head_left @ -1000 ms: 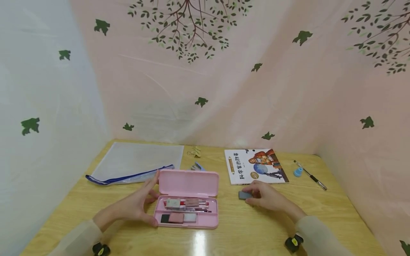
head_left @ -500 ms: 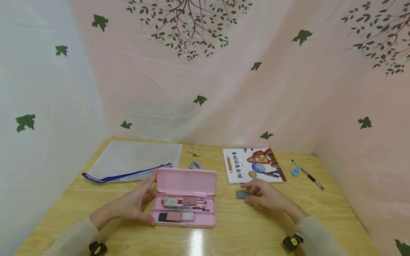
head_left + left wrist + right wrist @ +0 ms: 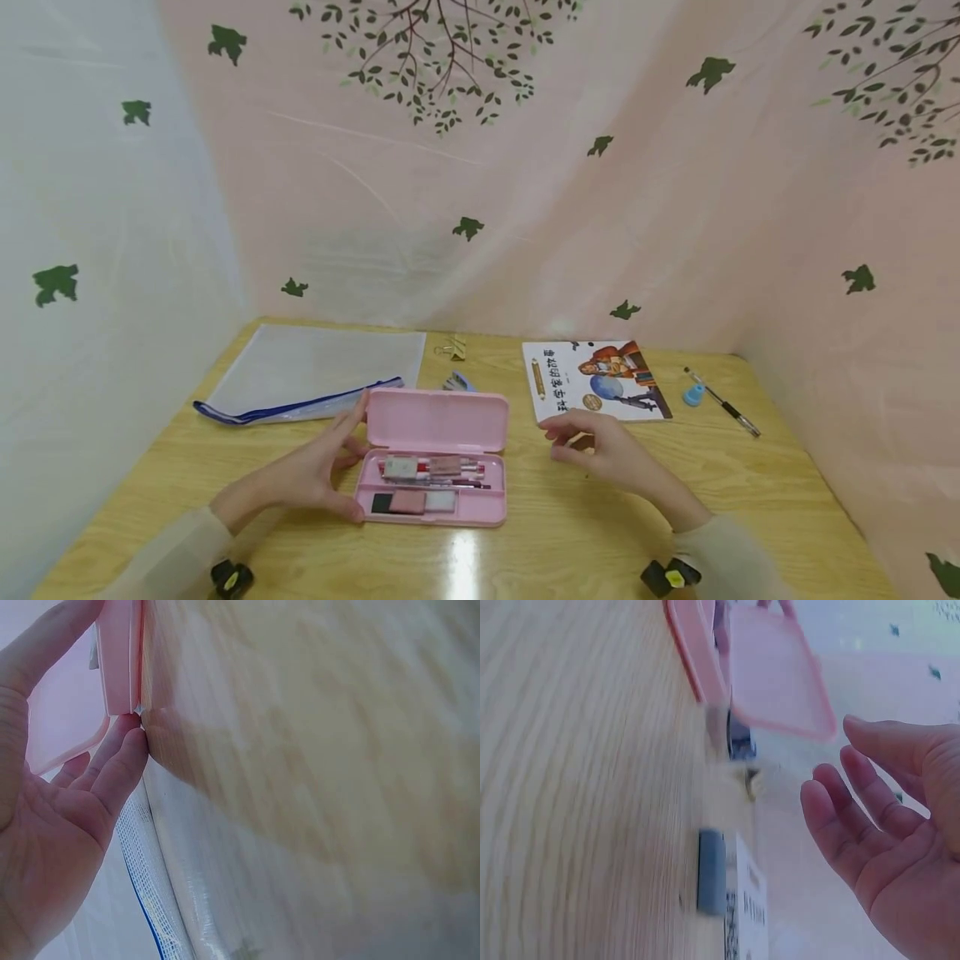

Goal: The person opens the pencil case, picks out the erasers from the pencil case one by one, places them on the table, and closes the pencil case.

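Observation:
An open pink pencil case [image 3: 482,505] lies on the table, its lid raised. My left hand [image 3: 311,477] spans its left side, thumb at the front corner and fingers against the hinge and lid edge. Pens and two small blocks fill the rear compartment; dark, pink and white blocks sit in the front one. To the right of the case, my right hand [image 3: 609,454] hovers with relaxed fingers and holds nothing. The right wrist view shows a grey rectangular block [image 3: 712,874] on the table beside the book; the right hand hides it in the head view.
Behind the right hand lies a white picture book [image 3: 557,380]. A pen [image 3: 729,407] and a small blue cone-shaped thing [image 3: 693,394] are farther right. At the back are a zip pouch [image 3: 322,354], a gold binder clip [image 3: 456,348] and a partly hidden blue item [image 3: 460,382].
My right hand has let go of the grey block and moved slightly left and up from the table. My left hand stays at the case, whose contents look the same.

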The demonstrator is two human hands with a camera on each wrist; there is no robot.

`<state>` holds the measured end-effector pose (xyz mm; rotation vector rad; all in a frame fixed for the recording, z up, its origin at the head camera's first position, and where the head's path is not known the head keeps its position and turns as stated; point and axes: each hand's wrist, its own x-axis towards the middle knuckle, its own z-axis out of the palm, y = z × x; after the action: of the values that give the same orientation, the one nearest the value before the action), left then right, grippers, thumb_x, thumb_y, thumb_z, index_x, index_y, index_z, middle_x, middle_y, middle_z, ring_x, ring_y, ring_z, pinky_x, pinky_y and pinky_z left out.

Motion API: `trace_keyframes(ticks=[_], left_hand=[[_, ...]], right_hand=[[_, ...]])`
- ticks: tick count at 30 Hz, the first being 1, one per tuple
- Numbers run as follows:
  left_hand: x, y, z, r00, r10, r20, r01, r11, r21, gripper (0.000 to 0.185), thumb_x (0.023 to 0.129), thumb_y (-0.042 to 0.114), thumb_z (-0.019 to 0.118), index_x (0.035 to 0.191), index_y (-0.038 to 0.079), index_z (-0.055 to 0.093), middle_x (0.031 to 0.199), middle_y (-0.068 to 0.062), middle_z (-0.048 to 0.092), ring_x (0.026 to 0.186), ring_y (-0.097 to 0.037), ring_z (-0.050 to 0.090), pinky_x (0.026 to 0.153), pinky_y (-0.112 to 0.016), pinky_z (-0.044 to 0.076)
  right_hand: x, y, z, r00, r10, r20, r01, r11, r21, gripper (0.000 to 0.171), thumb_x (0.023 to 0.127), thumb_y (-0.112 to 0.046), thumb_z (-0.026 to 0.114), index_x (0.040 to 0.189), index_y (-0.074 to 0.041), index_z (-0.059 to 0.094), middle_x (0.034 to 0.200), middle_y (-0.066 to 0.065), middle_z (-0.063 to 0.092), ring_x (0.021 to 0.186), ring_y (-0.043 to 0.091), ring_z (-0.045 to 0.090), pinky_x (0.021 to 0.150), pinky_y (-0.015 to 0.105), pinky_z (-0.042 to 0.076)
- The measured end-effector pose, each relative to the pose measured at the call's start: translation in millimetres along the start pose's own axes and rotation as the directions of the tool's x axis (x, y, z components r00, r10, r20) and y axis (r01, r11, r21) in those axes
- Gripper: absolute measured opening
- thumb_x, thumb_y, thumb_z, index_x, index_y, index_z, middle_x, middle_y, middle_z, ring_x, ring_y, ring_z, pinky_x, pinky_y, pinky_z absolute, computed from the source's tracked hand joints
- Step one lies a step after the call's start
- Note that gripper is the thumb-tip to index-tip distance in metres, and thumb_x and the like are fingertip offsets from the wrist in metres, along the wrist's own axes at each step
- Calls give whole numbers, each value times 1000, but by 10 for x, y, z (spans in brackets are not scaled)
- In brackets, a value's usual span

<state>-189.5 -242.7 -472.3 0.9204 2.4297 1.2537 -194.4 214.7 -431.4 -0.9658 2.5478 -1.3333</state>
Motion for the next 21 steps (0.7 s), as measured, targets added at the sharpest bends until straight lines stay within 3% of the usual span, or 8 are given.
trace_keyframes(ticks=[11, 17, 21], left_hand=[[22, -10, 3, 1000, 16, 9, -16, 1000, -9, 147, 68, 36, 96, 160, 30, -19, 160, -16, 16, 120, -27, 57, 106, -44, 48], [15, 13, -15, 1000, -11, 10, 11, 1000, 8, 146, 69, 36, 96, 160, 31, -19, 160, -16, 17, 120, -27, 56, 106, -42, 48], [14, 18, -18, 1000, -12, 11, 12, 1000, 6, 146, 69, 35, 96, 160, 31, -18, 159, -16, 18, 119, -27, 55, 106, -42, 48]], right_hand=[[360, -210, 484, 991, -34, 129, 31, 999, 19, 35, 93, -7, 73, 127, -3, 68, 115, 10, 71, 95, 15, 67, 79, 28, 61], [563, -217, 749, 981, -9, 194, 26, 996, -85, 34, 91, -11, 77, 124, -6, 71, 103, 2, 71, 85, 7, 63, 74, 22, 58], [647, -206, 881, 980, 13, 200, 25, 981, -190, 32, 90, -15, 78, 121, -8, 72, 106, -2, 72, 89, 5, 63, 81, 21, 56]])
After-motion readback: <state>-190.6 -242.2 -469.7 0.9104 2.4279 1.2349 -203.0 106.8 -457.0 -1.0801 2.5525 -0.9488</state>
